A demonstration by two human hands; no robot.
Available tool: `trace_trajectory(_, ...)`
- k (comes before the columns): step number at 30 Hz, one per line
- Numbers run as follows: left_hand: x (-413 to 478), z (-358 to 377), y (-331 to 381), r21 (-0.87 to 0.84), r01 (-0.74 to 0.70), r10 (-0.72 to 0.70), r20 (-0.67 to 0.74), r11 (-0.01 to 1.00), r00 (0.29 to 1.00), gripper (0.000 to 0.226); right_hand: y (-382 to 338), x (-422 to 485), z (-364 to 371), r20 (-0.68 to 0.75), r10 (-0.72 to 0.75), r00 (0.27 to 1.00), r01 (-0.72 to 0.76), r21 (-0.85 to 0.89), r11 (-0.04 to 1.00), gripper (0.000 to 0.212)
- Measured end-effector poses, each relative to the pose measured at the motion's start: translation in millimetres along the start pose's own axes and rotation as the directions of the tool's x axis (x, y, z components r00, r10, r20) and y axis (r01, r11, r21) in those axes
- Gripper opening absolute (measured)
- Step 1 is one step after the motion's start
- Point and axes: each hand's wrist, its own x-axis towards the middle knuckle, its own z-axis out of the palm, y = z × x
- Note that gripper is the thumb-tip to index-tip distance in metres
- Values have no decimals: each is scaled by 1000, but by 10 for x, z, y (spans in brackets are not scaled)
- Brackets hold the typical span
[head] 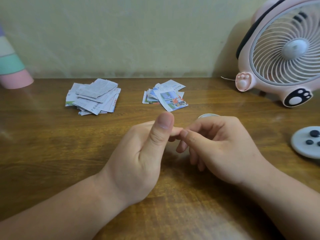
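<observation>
From the head camera we see the left hand (138, 153) and the right hand (220, 149) meeting low over the middle of the wooden tabletop (52, 144). The left hand's fingers are curled in with the thumb standing up. The right hand's fingers (181, 147) are curled too, and its thumb tip touches a left fingertip. We see no paper in either hand; if something tiny is pinched between them, it is hidden.

Farther back lie two heaps, well apart. The pile of printed scraps (93, 97) on the left is nearly all text, and the pile of picture scraps (166, 97) on the right is coloured. We judge the gap is there to keep the two kinds sorted, and the hands rest just in front of the picture pile, within easy reach of both.

A small white round thing (208, 115) peeks out behind the right hand. A pink fan (280, 52) stands at the right, a grey disc (306, 144) with dark dots lies near that edge, and a striped cup (10, 66) stands far left.
</observation>
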Motion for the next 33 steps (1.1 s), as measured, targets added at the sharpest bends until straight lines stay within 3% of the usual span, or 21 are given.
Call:
trace_trajectory(5, -22, -3, -34, 12, 38, -38, -35, 999, 999, 87, -5, -3, 1, -3, 4, 1000, -4, -4, 1000, 30)
trace_trajectory(11, -2, -16, 8, 45, -7, 7, 4, 999, 1000, 79, -17, -6, -3, 4, 4, 1000, -4, 18, 1000, 27)
trace_trajectory(18, -28, -3, -19, 63, 25, -22, -57, 998, 998, 83, -5, 1, 7, -1, 8, 1000, -8, 10, 1000, 29)
trace_trajectory(33, -13, -10, 13, 134, -33, 38, -34, 990, 999, 78, -8, 2, 14, 33, 24, 999, -29, 144, 989, 24)
